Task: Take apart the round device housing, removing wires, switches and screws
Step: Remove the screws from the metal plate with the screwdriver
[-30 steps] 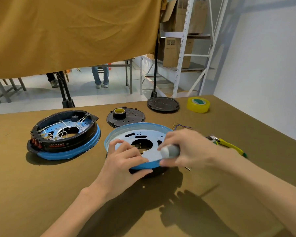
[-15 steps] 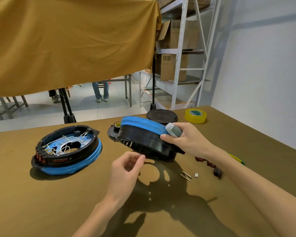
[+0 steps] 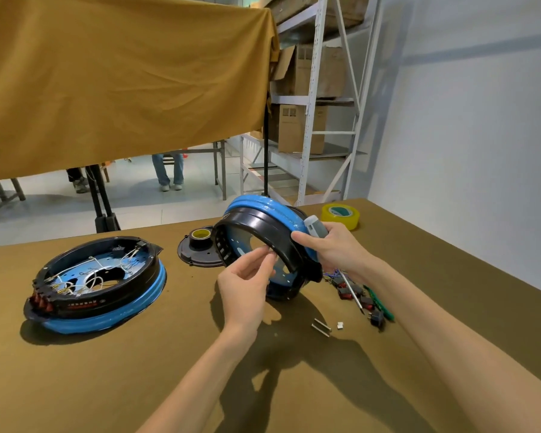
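**Housing tipped on edge between two bare hands**

Round device housing (image 3: 264, 235), blue-rimmed with a black inner ring, stands tilted on its edge above the olive-brown table (image 3: 138, 370), its hollow interior turned toward the viewer. Right hand (image 3: 334, 250) grips the housing's upper right rim, thumb laid across the black ring and fingers curled behind; the same hand also clasps the grey handle of a screwdriver (image 3: 317, 228), whose thin shaft runs down toward the table. Left hand (image 3: 247, 282) is raised at the housing's opening, fingers loosely bent with thumb and fingertips drawn together at the inner edge of the black ring; whether they pinch a small part cannot be told.

On the table beneath and to the right lie loose red-and-black switches (image 3: 350, 292) with tangled coloured wires, two screws (image 3: 320, 327) side by side, and a small white piece (image 3: 340, 325) just beside them. A second housing (image 3: 97, 285), lying flat at left and well apart, holds white wires and a row of red switches. Behind the held housing sits a black disc (image 3: 197, 251) carrying a small roll of yellow tape; a larger yellow tape roll (image 3: 340, 216) lies at far right.
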The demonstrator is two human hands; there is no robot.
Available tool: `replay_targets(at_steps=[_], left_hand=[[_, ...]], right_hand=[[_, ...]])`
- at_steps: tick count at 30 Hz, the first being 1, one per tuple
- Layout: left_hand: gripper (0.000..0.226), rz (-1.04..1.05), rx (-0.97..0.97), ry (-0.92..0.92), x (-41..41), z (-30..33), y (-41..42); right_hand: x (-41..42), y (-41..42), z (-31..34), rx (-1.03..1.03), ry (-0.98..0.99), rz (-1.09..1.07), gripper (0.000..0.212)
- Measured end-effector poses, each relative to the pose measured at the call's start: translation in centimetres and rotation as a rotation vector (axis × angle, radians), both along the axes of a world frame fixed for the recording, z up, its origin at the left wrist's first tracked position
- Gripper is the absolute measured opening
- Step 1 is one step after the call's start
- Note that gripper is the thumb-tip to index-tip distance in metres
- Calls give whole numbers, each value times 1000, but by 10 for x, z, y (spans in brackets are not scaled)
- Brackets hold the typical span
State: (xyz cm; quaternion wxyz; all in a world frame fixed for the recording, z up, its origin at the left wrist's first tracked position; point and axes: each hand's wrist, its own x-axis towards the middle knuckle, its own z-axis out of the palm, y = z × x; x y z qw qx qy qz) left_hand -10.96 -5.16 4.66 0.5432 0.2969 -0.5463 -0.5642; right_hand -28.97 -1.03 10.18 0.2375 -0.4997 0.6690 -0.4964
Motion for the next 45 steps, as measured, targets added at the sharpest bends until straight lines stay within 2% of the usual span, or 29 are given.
replay_targets(at_steps=[5, 9, 11, 14, 16, 18, 21, 23, 27, 30, 32, 35, 38, 42, 45], left_hand=[[28, 67, -45, -38, -3, -4, 12], [27, 94, 3, -21, 8, -4, 12], [22, 71, 130, 12, 18, -4, 13], [23, -81, 386, 13, 40, -5, 10], [35, -208, 588, 69, 54, -8, 5], [55, -303, 763, 123, 68, -12, 0], [81, -354, 912, 163, 82, -18, -9], [94, -363, 945, 146, 87, -22, -12], [93, -245, 846, -64, 88, -33, -18], [82, -194, 800, -148, 86, -39, -23], [69, -194, 773, -205, 86, -42, -25], [57, -215, 748, -235, 96, -50, -29], [47, -262, 732, -202, 109, -57, -36], [60, -306, 720, -187, 116, -63, -41], [72, -308, 715, -192, 117, -66, -41]], right_hand=[[6, -3, -10, -98, 8, -50, 20], [26, -4, -11, -195, 175, -130, 17], [38, -2, -10, -267, 318, -168, 18], [57, 4, -17, -273, 580, -183, 25], [68, 9, -25, -233, 693, -159, 22], [75, 14, -31, -178, 699, -76, 21], [84, 14, -35, -23, 622, 127, 27], [88, 13, -35, 46, 540, 226, 31], [89, 9, -31, 84, 374, 323, 40], [90, 6, -24, -74, 287, 193, 31], [89, 2, -13, -221, 122, 104, 23], [84, -8, 7, -371, -207, 118, 20], [88, -19, 15, -404, -447, 189, 24], [108, -30, 10, -448, -532, 261, 25], [125, -35, 2, -479, -505, 294, 23]])
